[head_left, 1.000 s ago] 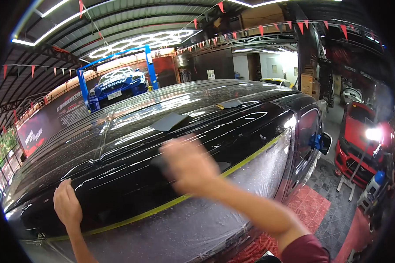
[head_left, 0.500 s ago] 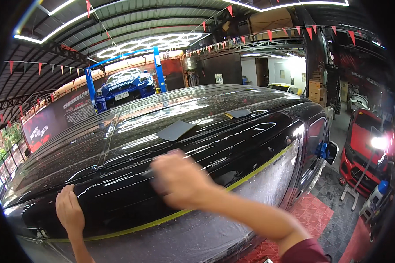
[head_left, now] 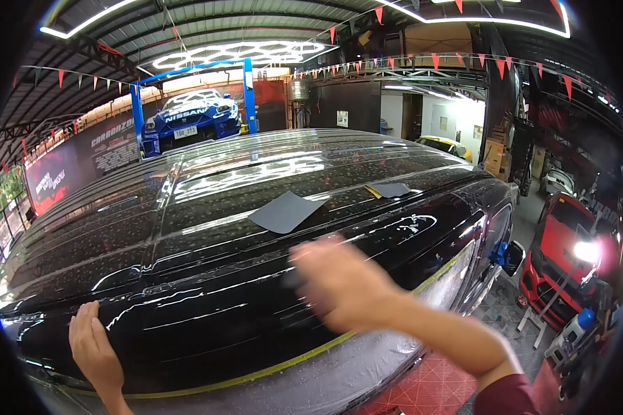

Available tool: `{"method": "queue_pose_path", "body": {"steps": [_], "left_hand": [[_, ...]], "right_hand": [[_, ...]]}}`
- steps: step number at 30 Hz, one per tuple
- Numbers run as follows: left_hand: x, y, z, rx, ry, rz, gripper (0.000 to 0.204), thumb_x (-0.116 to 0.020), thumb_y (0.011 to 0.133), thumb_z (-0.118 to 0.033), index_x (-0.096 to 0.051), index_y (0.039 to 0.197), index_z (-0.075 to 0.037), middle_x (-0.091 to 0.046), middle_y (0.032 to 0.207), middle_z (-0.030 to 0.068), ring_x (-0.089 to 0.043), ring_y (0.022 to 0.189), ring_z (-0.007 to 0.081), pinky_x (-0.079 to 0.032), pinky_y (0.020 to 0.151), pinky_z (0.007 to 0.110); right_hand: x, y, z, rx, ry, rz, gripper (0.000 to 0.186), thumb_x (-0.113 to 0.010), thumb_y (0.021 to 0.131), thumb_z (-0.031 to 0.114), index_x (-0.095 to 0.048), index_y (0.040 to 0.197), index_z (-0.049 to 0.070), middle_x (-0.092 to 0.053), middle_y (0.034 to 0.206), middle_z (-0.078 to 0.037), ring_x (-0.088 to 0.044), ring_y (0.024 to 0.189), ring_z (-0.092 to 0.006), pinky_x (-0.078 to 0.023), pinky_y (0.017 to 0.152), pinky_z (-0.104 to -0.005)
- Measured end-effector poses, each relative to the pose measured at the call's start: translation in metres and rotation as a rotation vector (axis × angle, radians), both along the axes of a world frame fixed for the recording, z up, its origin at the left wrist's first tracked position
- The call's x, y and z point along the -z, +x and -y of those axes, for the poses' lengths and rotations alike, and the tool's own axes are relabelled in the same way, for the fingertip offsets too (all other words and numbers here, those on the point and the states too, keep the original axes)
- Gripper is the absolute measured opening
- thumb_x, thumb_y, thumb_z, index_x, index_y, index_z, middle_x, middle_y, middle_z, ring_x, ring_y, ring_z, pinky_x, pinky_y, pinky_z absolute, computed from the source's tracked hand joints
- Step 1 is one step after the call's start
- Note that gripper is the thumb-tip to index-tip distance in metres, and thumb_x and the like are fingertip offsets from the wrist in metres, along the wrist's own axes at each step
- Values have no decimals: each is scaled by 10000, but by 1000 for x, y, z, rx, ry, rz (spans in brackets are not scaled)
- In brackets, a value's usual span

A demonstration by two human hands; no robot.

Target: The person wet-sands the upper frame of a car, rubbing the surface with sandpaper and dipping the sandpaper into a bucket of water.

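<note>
A glossy black vehicle side panel [head_left: 208, 339] stretches before me, wet in places below the roof edge. My left hand [head_left: 97, 349] lies flat on it at the left, fingers stretched out. Toward the middle, my right hand [head_left: 346, 283] is closed and smeared by motion against the panel. A dark grey piece of sandpaper [head_left: 292, 279] shows blurred at its fingertips; most of it is hidden under the hand. On the wet roof [head_left: 214, 238] above rest a grey sandpaper sheet [head_left: 287, 211] and a smaller folded piece [head_left: 392, 189] with a yellowish backing.
Yellow masking tape [head_left: 256, 378] runs along the panel's lower part, with clear plastic film [head_left: 394, 349] hanging below. Blue wrapping [head_left: 498, 253] covers part of the side mirror. At the right stand a red car [head_left: 554, 277] and a lit lamp [head_left: 587, 251]. A blue car [head_left: 187, 121] is behind.
My right hand has moved to the right along the panel with the sandpaper. My left hand stays flat on the panel, and the view has shifted slightly.
</note>
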State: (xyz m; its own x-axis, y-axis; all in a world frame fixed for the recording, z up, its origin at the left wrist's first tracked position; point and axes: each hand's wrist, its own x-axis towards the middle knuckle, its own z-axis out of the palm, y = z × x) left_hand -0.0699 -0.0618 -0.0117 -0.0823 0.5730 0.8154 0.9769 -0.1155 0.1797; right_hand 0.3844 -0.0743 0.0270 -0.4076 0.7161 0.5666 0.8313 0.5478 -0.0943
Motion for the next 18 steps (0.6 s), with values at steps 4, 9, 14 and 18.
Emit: {"method": "queue_pose_path", "body": {"steps": [4,9,14,18], "left_hand": [[9,-5,-8,58,-12,48,429,-383,1128,-173,-705,1327,27,-694,1391,181,-573,1388,348,-339,1248,471],[2,-18,3,24,-44,5,430,-376,1150,-192,-678,1367,23,-674,1432,153,-554,1415,319,-326,1262,442],[6,-15,-1,44,-112,91,445,-344,1164,-184,-658,1413,9,-654,1476,117,-491,1487,283,-282,1300,430],[15,-21,-5,47,-124,92,457,-325,1165,-180,-634,1443,9,-645,1490,110,-477,1502,270,-275,1311,430]], "right_hand": [[13,-50,-15,-289,145,70,598,-720,846,146,-537,1392,-16,-581,1468,-239,-520,1435,-361,-303,1292,-542],[0,130,27,243,46,96,480,-659,982,149,-556,1444,73,-632,1443,-182,-584,1372,-366,-306,1277,-539],[-7,59,8,-93,-34,17,494,-694,970,140,-554,1435,47,-602,1476,-201,-560,1406,-361,-306,1284,-554],[-16,80,9,-68,-87,-15,430,-615,1007,137,-564,1428,64,-643,1445,-157,-567,1419,-323,-231,1298,-617]]}}
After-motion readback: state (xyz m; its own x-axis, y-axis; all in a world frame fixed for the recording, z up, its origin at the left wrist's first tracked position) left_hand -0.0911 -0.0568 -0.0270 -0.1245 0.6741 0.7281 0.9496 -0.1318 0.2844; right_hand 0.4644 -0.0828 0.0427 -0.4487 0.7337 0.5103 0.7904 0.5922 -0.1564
